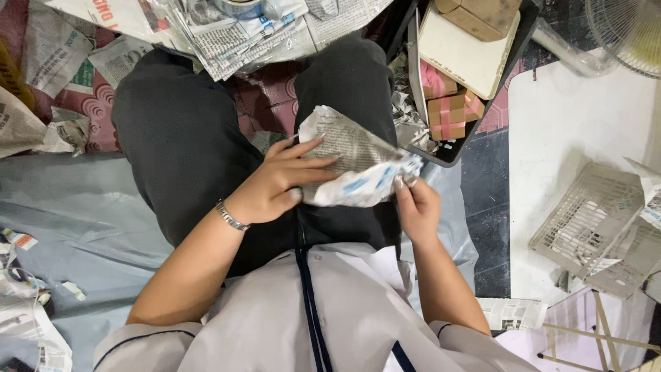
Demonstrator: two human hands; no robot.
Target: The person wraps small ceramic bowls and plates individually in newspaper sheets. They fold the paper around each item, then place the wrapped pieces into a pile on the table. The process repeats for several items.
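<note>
Setting: a person sits on the floor, seen from above, legs in dark trousers [186, 138] stretched forward, a pale shirt [323, 317] at the bottom of the view.
Ahead of the knees: loose newspaper sheets [241, 34] lie spread and crumpled across the top of the view.
Far left: more crumpled newspaper scraps [27, 124] on a patterned red mat [96, 103], with a grey plastic sheet [69, 207] below them.
Right of the right knee: a dark tray [447, 155] holds small brown blocks bound with pink tape [447, 117]; a cream board [461, 55] leans over it with 1 brown block on top.
Further right: a white surface [571, 117], a pale lattice basket [592, 213] lying tilted on it, and part of a fan grille [630, 31] in the top corner.
In the way: nothing lies between the hands and the bundle; the tray's corner sits just beside the bundle's right end.
Bundle: a newspaper-wrapped parcel [351, 165], wrinkled, with blue print at its lower right end, held above the lap between the 2 thighs.
Left hand [275, 182]: fingers spread flat over the parcel's left half, thumb under its lower edge, pressing the paper; a metal bracelet [231, 217] on the wrist.
Right hand [416, 207]: fingertips [406, 182] pinched narrow on the parcel's lower right corner, gripping the paper from below.
</note>
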